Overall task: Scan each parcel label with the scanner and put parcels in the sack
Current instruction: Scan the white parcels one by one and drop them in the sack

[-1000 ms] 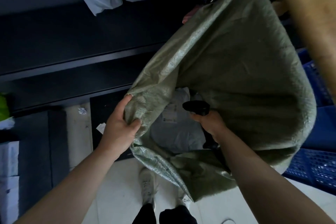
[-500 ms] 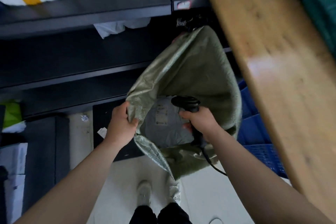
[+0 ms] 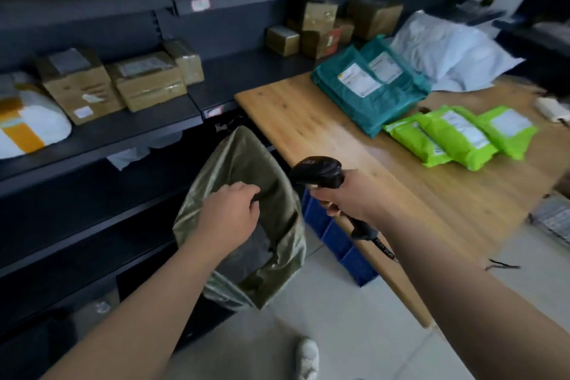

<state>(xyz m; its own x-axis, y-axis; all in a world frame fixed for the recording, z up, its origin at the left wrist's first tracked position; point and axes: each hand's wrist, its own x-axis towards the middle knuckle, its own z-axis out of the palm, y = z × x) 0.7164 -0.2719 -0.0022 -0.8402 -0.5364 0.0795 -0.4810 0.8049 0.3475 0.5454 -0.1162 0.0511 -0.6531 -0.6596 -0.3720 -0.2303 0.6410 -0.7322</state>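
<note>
Between parcels, my left hand (image 3: pixel 228 213) gripping the olive woven sack (image 3: pixel 246 157) and my right hand (image 3: pixel 342 193) the black handheld scanner (image 3: pixel 320 168), I'd next scan a lime-green plastic mailer (image 3: pixel 453 136).

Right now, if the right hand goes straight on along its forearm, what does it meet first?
Probably the upper rim of the green sack, just ahead of the scanner that the right hand holds; the dark shelf stands behind. Depth is unclear.
</note>
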